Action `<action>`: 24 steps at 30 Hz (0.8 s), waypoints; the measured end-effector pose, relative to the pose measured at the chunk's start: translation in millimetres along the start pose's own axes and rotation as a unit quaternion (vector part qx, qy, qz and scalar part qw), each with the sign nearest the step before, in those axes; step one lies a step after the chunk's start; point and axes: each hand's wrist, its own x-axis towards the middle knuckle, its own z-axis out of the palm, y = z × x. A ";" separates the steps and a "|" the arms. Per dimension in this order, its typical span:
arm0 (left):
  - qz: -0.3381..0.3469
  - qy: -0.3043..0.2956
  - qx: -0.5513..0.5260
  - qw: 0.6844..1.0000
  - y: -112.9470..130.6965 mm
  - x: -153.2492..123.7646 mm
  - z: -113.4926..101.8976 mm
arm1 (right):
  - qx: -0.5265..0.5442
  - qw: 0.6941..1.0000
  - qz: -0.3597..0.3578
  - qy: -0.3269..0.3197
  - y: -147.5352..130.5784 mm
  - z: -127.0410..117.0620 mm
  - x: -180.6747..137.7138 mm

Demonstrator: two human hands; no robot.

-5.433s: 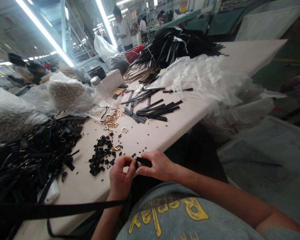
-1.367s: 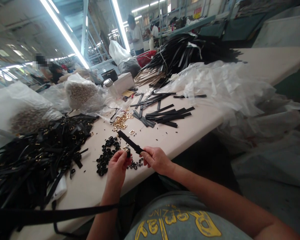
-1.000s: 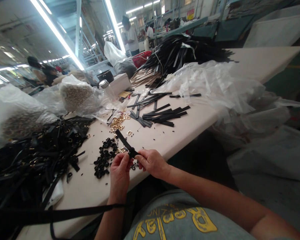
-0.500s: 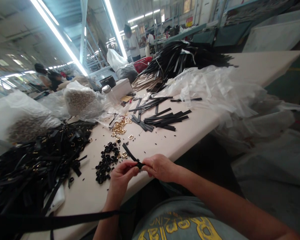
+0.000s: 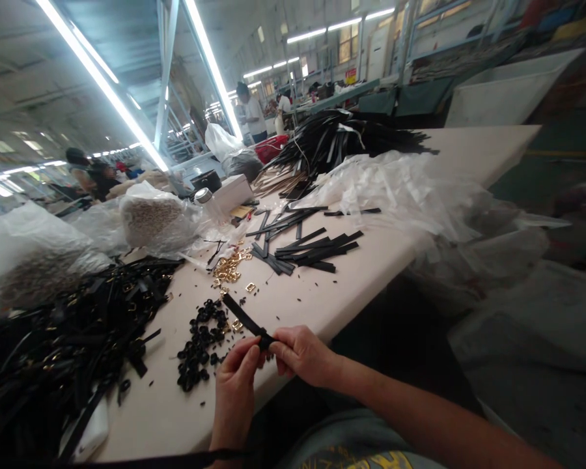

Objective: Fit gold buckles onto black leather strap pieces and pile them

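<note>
Pinching one apparently half-done strap (image 5: 243, 314) over the worktop's (image 5: 381, 253) near edge, left hand (image 5: 237, 372) and right hand (image 5: 305, 357) have loose strips (image 5: 317, 253) remaining.

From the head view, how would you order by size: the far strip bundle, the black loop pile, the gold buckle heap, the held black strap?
1. Strip bundle
2. Loop pile
3. Buckle heap and held strap: areas too alike to rank.

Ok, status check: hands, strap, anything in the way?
Left hand and right hand close together, pinching. Black strap gripped near one end, other end sticking out free. Black loops and gold buckles nearby; nothing seen blocking.
</note>
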 end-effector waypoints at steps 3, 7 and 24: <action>0.034 -0.035 0.061 0.997 0.9 2.1 -7.5 | 0.005 1.000 0.000 0.004 3.7 2.2 -0.8; 0.052 -0.066 0.123 0.989 4.4 1.9 -9.2 | 0.013 1.000 0.009 0.000 7.3 1.8 0.1; 0.133 -0.112 0.280 0.944 12.7 -9.6 0.3 | -0.204 0.975 -0.068 -0.062 -3.7 -3.6 -6.4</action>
